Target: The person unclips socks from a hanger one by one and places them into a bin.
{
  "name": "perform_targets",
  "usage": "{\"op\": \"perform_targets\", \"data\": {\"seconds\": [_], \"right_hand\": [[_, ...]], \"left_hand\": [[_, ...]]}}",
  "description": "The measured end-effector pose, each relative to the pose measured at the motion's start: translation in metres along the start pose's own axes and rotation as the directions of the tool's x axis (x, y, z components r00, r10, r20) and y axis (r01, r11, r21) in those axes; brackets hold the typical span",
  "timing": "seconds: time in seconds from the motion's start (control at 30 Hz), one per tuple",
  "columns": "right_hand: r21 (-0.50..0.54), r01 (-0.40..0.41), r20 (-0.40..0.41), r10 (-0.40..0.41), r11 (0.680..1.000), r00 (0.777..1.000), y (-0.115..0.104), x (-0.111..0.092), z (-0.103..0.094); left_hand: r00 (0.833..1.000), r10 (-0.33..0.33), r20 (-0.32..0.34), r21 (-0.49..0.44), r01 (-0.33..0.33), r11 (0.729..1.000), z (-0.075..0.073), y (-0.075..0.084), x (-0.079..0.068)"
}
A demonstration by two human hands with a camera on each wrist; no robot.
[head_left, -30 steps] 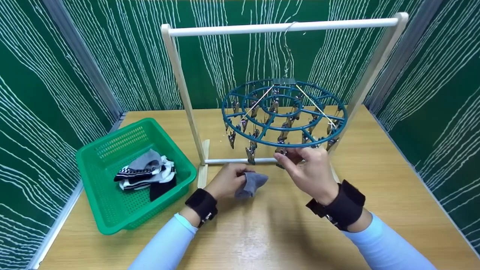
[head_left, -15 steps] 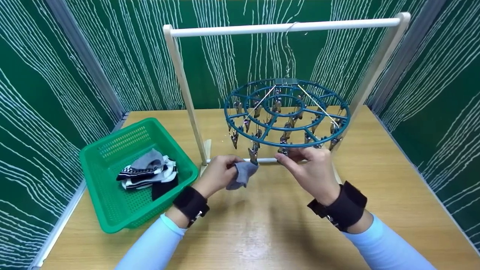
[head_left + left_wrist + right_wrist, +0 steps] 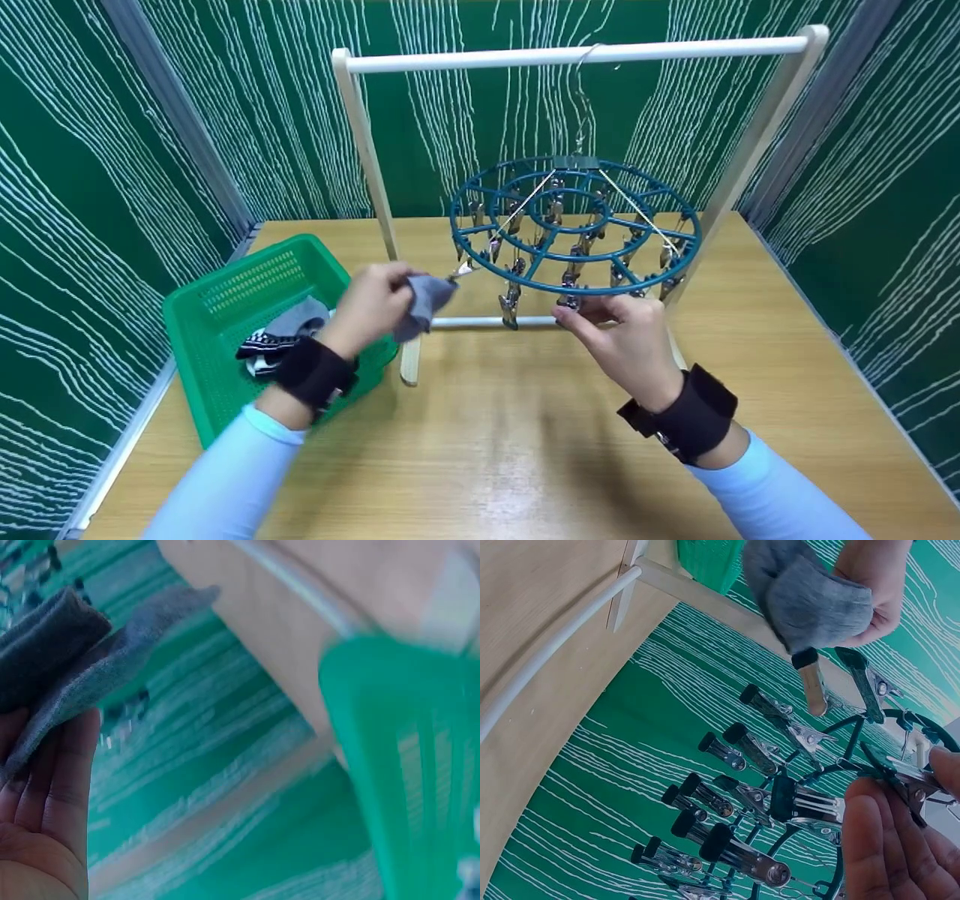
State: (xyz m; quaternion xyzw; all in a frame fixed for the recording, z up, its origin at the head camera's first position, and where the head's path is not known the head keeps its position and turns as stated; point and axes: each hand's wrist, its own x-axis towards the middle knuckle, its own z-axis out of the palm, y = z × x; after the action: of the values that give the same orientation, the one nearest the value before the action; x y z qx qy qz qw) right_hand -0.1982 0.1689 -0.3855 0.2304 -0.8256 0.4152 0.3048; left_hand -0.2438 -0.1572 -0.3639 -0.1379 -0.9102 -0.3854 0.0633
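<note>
My left hand (image 3: pixel 373 309) grips a grey sock (image 3: pixel 426 306) to the left of the round clip hanger (image 3: pixel 540 286). At the sock's upper corner is a metal clip (image 3: pixel 465 268), drawn outward from the ring on a slant. In the right wrist view, the black tip of that clip (image 3: pixel 814 686) meets the sock's edge. Below the ring's front rim, my right hand (image 3: pixel 634 341) pinches another metal clip (image 3: pixel 568 301) between thumb and fingers. Seen from the left wrist, the sock (image 3: pixel 90 664) stands up from the hand in loose folds.
A wooden rack with a white top bar (image 3: pixel 465 60) bears the hanger, several more clips dangling from it. Left on the table (image 3: pixel 480 465) stands a green basket (image 3: pixel 182 367) holding more socks (image 3: pixel 298 319), partly hidden by my left arm. Green walls enclose the table.
My left hand has moved left and up with the sock, from below the hanger to beside it. The clip at the sock's corner now slants outward. My right hand stays on its clip.
</note>
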Motion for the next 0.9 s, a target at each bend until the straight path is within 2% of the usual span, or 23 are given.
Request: {"op": "perform_targets", "data": {"seconds": [0.13, 0.27, 0.43, 0.53, 0.63, 0.77, 0.9], "right_hand": [[-0.007, 0.006, 0.003, -0.006, 1.0, 1.0, 0.002, -0.001, 0.0], [0.01, 0.01, 0.002, -0.01, 1.0, 1.0, 0.003, -0.002, 0.0], [0.035, 0.014, 0.008, -0.014, 0.999, 1.0, 0.005, -0.004, 0.0], [0.033, 0.009, 0.008, -0.009, 0.999, 1.0, 0.005, -0.004, -0.001], [0.032, 0.009, 0.005, -0.009, 0.999, 1.0, 0.006, -0.003, -0.002], [0.027, 0.025, -0.002, -0.025, 0.999, 1.0, 0.006, -0.002, -0.002], [0.019, 0.038, -0.007, -0.038, 0.999, 0.999, 0.006, -0.002, -0.003]], "left_hand": [[0.999, 0.007, -0.045, 0.048, -0.005, 0.999, -0.03, -0.008, 0.001], [0.993, 0.006, -0.115, 0.109, 0.007, 0.994, -0.056, -0.022, -0.001], [0.983, -0.044, -0.18, 0.17, 0.075, 0.983, -0.08, -0.049, -0.003], [0.978, -0.09, -0.188, 0.197, 0.127, 0.972, -0.09, -0.062, -0.003], [0.974, -0.108, -0.198, 0.231, 0.154, 0.961, -0.097, -0.074, -0.002], [0.97, -0.115, -0.212, 0.292, 0.175, 0.94, -0.102, -0.089, -0.001], [0.963, -0.178, -0.2, 0.326, 0.237, 0.915, -0.103, -0.103, 0.002]]}}
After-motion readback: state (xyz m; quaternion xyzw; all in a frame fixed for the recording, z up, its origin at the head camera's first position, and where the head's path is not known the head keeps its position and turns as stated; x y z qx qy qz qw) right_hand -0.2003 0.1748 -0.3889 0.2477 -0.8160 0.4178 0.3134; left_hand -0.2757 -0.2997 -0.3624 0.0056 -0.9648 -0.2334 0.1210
